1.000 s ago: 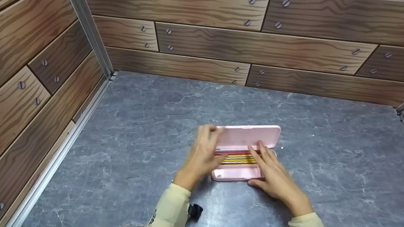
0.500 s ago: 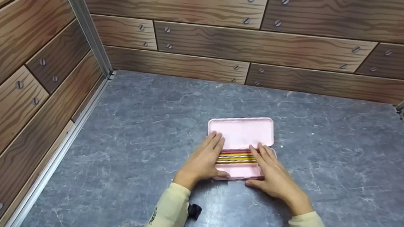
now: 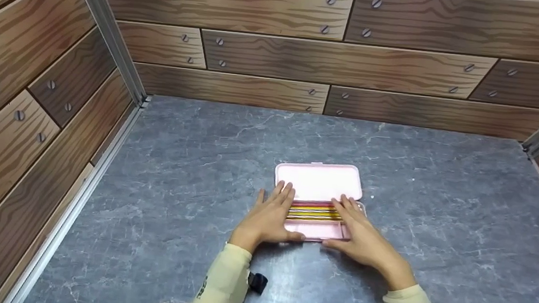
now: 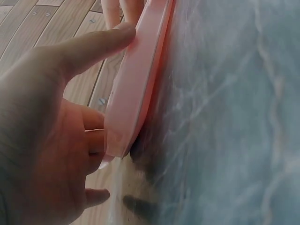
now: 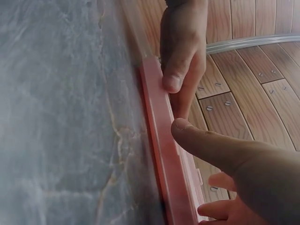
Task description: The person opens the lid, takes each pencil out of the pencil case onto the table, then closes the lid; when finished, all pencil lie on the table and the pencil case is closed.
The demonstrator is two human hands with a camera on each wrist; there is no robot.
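A pink pencil case point(image 3: 316, 230) lies open on the tabletop, its lid point(image 3: 318, 180) swung back on the far side. Several yellow and dark red pencils point(image 3: 313, 211) lie lengthwise in the rear compartment; bare pink shows in the front one. My left hand point(image 3: 266, 217) spreads over the left end, thumb point(image 4: 112, 40) on the front rim and fingers reaching toward the hinge. At the other end rests my right hand point(image 3: 365, 233), its fingers nearly straight over the pencil ends. In the right wrist view its thumb point(image 5: 192, 133) touches the front rim.
Grey marbled tabletop point(image 3: 200, 165) surrounds the case. Wood-patterned panels point(image 3: 268, 56) stand behind and at both sides, with metal posts point(image 3: 107, 30) at the corners. Black wrist mounts point(image 3: 258, 282) hang beside both cream sleeves.
The lid has swung back from upright to lying open. My left hand has let go of the lid and come down on the case's left end. The right hand has stayed nearly in place.
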